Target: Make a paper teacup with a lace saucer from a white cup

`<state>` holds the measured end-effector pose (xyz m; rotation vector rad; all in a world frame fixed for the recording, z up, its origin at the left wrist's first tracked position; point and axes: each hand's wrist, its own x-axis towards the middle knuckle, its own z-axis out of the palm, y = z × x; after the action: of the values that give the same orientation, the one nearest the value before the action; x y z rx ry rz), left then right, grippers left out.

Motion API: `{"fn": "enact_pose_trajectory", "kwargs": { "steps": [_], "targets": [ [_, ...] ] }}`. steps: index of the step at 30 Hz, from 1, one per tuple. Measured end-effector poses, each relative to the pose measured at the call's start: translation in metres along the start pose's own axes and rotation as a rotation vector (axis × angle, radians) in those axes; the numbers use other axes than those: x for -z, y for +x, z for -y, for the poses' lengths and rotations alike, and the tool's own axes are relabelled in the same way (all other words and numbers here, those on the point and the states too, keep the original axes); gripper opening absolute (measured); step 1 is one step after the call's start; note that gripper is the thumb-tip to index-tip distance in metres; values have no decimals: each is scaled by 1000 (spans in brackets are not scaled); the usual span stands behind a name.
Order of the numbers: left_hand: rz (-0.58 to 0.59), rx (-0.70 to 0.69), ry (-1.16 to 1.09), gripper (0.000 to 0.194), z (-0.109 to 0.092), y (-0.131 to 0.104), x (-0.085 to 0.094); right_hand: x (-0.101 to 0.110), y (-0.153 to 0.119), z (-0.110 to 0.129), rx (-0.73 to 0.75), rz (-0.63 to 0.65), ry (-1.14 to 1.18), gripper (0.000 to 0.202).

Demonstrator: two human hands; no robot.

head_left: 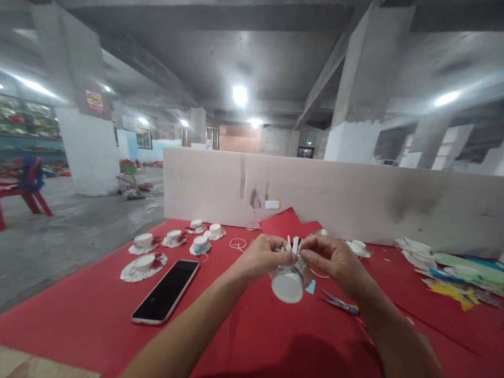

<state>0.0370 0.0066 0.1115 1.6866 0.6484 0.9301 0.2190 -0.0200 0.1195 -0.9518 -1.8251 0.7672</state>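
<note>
Holding the fringed white cup [287, 286] above the red tabletop [244, 341], clamped by its strips in left hand [265, 257] and pinched there by right hand [333, 257]. Backed by the pale board [334, 194], with more room leftward, toward the phone [167, 292], than rightward, beside scissors [340, 303].

This looks like a craft workshop: bare grey concrete ceiling [268, 58] at twelve o'clock, laden teal shelving [31, 140] at nine, steel-bladed scissors [346, 306] near five and cut coloured paper [468, 266] near four on a red worktable [252, 336].
</note>
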Motion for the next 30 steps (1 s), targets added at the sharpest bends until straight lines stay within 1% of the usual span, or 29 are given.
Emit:
{"fn": "enact_pose_trajectory", "kwargs": {
  "steps": [8,14,18,24,30],
  "targets": [
    [-5,17,-39,20,-2,-1,-3,0,-2,4,20,-17,-19,15],
    [-5,19,-45,17,-4,-2,-4,-1,-3,5,25,-19,-58,15],
    [-3,28,-53,17,-1,0,-4,-2,-5,8,63,-35,-161,11],
    [-17,24,-57,15,3,2,-5,-3,-7,9,198,-82,-405,9],
    [-52,67,-34,14,6,3,-7,-4,-8,9,218,-82,-512,12]
  ]
}}
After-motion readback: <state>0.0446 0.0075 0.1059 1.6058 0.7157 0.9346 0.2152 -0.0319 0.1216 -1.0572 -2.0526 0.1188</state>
